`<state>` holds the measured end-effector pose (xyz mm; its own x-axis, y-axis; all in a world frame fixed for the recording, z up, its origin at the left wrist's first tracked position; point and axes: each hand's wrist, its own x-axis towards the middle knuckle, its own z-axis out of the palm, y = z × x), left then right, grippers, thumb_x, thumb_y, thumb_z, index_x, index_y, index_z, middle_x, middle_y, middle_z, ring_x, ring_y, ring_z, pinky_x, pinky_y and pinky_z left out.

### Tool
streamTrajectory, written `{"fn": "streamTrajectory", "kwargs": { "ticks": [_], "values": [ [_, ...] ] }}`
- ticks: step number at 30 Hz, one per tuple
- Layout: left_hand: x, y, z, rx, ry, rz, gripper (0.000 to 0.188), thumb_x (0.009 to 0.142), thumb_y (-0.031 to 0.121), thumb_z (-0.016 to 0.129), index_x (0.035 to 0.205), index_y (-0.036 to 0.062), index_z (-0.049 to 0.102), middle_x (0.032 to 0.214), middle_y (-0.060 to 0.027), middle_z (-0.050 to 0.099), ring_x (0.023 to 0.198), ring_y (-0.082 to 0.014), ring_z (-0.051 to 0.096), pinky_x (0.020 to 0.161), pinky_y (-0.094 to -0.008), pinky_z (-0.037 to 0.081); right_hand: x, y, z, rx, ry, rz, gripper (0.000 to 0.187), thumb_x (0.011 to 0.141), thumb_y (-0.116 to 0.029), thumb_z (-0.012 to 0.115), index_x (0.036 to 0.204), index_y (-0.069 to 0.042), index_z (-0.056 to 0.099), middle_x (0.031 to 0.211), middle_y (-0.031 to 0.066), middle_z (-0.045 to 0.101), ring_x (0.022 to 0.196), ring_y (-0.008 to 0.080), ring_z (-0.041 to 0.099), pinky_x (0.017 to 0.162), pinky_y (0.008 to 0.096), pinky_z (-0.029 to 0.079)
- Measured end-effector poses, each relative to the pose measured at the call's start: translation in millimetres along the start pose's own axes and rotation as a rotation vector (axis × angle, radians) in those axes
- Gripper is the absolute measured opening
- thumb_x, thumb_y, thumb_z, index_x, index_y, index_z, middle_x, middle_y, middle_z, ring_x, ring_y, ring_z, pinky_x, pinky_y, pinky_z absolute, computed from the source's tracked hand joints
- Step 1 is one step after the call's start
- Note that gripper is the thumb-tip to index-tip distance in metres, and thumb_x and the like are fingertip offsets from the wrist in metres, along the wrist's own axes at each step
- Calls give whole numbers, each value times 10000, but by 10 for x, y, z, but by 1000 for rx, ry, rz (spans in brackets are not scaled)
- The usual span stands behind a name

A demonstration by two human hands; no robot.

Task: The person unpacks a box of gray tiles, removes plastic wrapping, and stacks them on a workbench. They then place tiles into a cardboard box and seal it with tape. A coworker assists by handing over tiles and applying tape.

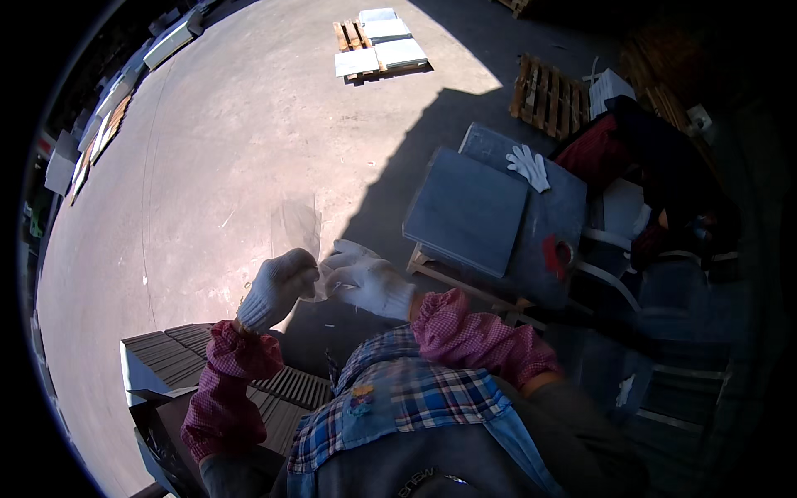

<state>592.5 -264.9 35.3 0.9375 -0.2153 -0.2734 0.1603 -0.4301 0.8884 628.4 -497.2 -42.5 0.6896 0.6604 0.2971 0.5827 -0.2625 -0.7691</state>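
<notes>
Nearest are a blue plaid apron (pixel 440 380) and 2 pink checked sleeves (pixel 490 339). Near on the left, a row of dark strips (pixel 178 349) stands packed side by side.

Just beyond, the 2 hands in white knitted gloves are raised close together above the floor (pixel 207 166). The left hand (pixel 281 286) is closed, its fingertips drawn narrow at the lower end of a thin clear sheet (pixel 295 226). The right hand (pixel 365 280) faces it from the right with its fingers loosely apart; blur hides whether it grips any of the sheet, so I cannot tell. The sheet rises on the far side of the left hand and lies to the left of the right hand.

To the right, a little farther off, dark flat slabs (pixel 469 212) lie stacked on a wooden pallet (pixel 452 279). On them are a red tape dispenser (pixel 551 256), on the nearer part, and 1 loose white glove (pixel 529 168), farther back. Beyond these on the right, another person (pixel 664 158) bends forward in dark clothing.

Farther right stands a slatted wooden pallet (pixel 551 95). Far away in sunlight, 4 pale panels (pixel 400 53) lie on a low pallet.
</notes>
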Motion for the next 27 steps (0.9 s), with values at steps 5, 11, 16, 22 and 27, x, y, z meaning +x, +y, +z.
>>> {"fn": "streamTrajectory", "kwargs": {
  "ticks": [5,11,16,22,27],
  "values": [
    [568,-537,522,-308,-255,9,146,1054,129,579,1070,-11,619,861,-62,675,773,-144,660,725,-284,549,-731,318,80,112,197,281,240,964,-225,723,1130,-55,750,1226,122,729,1233,354,635,1060,426,502],
    [986,-882,1158,-395,-514,83,377,991,256,715,1253,-6,645,962,-58,693,881,-149,679,810,-299,556,-1348,486,112,506,349,728,263,1066,-251,600,1123,-15,700,1000,61,691,923,120,615,840,297,505],
    [1149,-1016,1629,83,-583,281,521,913,226,793,1363,10,643,963,-119,737,852,-131,682,796,-284,566,-1598,583,73,678,693,845,211,1086,-215,569,1080,-37,682,945,-33,610,878,72,534,813,273,468],
    [1423,-884,1766,92,-762,-51,285,883,152,752,1127,8,781,973,-135,769,848,-203,709,781,-346,570,-1786,852,-220,433,840,883,193,1081,-196,578,1054,-27,668,827,-8,600,763,93,549,723,289,486],
    [1815,-996,1858,220,-684,86,276,872,155,769,1105,7,784,945,-95,771,850,-185,708,803,-344,560,-1968,1264,-487,419,963,850,201,1070,-188,597,1096,-19,702,872,28,683,734,90,602,687,277,509]
  ]
}}
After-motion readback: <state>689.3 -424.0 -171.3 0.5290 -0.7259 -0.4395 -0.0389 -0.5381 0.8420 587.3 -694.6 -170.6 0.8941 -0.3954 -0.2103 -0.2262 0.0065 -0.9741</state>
